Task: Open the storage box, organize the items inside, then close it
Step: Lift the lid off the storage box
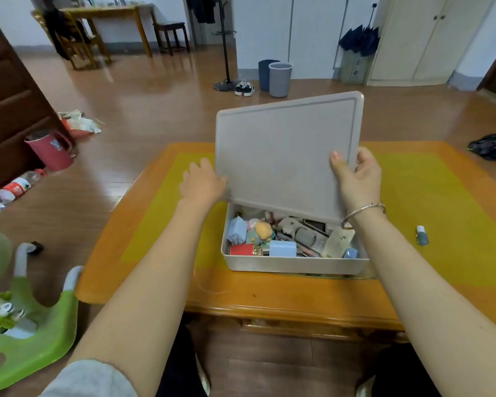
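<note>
Now: lid held between both hands, tilted up over storage box on table | right hand pinches its right edge | left hand grips left edge, fingers hidden | long axis left-right, underside toward camera

Storage box sits on the table, centre, items piled inside. The lid stands tilted above its far side, left hand at the left edge, right hand at the right. Small bottle lies well right of the box.
</note>
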